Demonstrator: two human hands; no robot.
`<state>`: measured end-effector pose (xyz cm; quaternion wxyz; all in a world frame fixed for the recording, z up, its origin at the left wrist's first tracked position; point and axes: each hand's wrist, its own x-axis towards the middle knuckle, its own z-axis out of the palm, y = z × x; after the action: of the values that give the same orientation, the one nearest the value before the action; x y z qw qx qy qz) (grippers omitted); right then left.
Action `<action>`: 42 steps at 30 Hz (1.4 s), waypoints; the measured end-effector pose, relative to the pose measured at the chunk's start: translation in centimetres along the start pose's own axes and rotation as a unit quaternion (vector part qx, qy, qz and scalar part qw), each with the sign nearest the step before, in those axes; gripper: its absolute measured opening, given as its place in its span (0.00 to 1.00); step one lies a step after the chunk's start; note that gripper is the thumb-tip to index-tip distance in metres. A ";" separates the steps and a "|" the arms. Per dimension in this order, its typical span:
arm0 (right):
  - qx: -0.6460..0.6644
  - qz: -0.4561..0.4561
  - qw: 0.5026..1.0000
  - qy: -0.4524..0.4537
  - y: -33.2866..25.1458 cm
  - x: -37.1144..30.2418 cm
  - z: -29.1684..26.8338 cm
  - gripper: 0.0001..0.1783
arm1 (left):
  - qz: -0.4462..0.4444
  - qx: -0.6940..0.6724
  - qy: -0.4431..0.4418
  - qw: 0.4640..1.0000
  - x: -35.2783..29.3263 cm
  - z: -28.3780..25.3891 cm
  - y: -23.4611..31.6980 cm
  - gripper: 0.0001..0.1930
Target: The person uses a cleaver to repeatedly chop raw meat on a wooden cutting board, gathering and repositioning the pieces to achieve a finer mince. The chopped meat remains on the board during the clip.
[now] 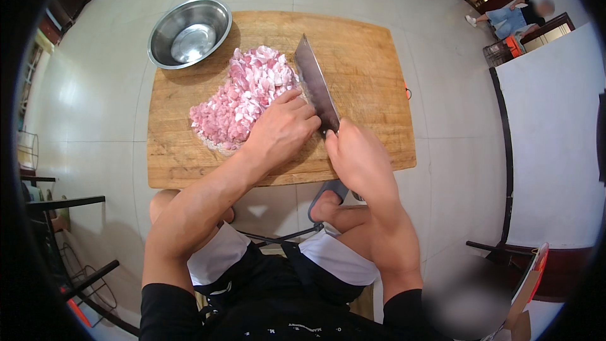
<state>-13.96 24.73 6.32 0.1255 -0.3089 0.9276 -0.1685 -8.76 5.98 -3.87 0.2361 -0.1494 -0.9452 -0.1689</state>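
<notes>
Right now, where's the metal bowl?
In the head view, the metal bowl is at upper left, over the far left corner of the wooden board, just beyond and left of the cut meat.

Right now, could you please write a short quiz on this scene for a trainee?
1. Which hand grips the cleaver?
2. True or false: the bowl is at the far left corner of the board.
3. Where does the meat pile lie? a) right of the cleaver; b) inside the bowl; c) left of the cleaver.

Key: 1. The right hand. 2. True. 3. c.
</notes>
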 end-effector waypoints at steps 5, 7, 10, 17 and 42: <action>0.176 0.069 0.980 -0.066 2.2 2.6 -0.4 0.16 | 0.000 0.003 -0.001 1.000 -0.7 -0.4 0.1 0.10; 0.288 0.092 0.948 -0.099 4.1 3.5 -1.0 0.14 | 0.000 -0.004 -0.013 1.000 -0.7 -0.9 0.2 0.13; 0.389 0.089 0.909 -0.119 7.2 5.2 -0.4 0.14 | 0.011 -0.010 -0.020 1.000 -0.4 -1.3 0.4 0.14; 0.405 0.113 0.906 -0.039 8.1 6.4 -0.6 0.14 | 0.006 -0.013 -0.015 1.000 -0.1 -0.9 1.2 0.13; 0.090 -0.023 0.996 -0.001 3.0 -2.2 -0.3 0.17 | -0.088 -0.031 0.048 0.994 0.4 0.3 1.1 0.04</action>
<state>-13.95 28.36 5.72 0.1497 -0.3179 0.9013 -0.2534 -8.80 7.15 -3.61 0.2603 -0.0644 -0.9366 -0.2257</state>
